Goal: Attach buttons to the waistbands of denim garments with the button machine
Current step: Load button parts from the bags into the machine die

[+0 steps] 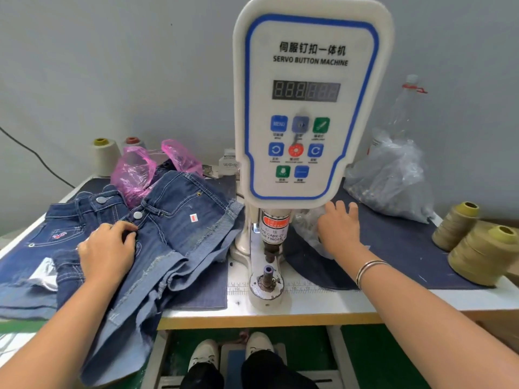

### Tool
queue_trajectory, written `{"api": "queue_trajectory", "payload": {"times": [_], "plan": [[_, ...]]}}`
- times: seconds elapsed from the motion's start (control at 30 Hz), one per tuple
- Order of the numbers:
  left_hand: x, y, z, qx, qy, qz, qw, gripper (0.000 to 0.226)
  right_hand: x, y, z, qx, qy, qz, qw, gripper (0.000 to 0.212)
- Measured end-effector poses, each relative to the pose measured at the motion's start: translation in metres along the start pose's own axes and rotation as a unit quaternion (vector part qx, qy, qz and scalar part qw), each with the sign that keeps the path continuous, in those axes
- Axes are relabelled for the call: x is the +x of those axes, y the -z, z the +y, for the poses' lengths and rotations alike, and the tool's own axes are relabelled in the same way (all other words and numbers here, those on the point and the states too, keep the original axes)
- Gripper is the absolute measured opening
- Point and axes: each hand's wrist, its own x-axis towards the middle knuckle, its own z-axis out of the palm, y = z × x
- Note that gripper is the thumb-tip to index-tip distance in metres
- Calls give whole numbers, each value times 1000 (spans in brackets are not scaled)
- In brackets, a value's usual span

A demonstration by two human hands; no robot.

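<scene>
The white servo button machine (306,108) stands at the table's middle, its lower die post (267,272) bare. Left of it lie denim shorts (179,220) with a silver button (137,215) on the waistband. My left hand (108,248) rests on these shorts just below that button, fingers curled against the fly. A darker denim garment (67,217) with its own button (101,199) lies further left. My right hand (338,224) reaches past the machine's right side, fingers spread on a small clear plastic bag (306,228).
A large clear bag of metal parts (390,181) and an empty plastic bottle (404,108) stand at the back right. Olive thread cones (477,254) sit at the right edge. A pink bag (134,172) and pale cones (105,157) are at the back left. Feet rest by a pedal (234,360).
</scene>
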Motion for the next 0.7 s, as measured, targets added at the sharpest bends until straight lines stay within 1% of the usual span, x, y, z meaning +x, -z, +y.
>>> {"api": "queue_trajectory", "payload": {"times": [0.2,0.33,0.5,0.63,0.7], "plan": [[0,0,0,-5,1,7,1000,15,0,4,-5,-14,19,2,1000,21],[-1,-1,-1,-22,-4,10,1000,14,-5,0,-1,28,4,11,1000,14],[-1,-1,-1,-18,-5,11,1000,15,-7,-6,4,107,-15,12,994,14],[-2,-1,1,-11,-6,19,1000,15,-7,-6,7,119,-9,22,993,14],[-2,0,2,-4,-9,30,999,15,-8,-3,8,144,-21,30,989,14]]}}
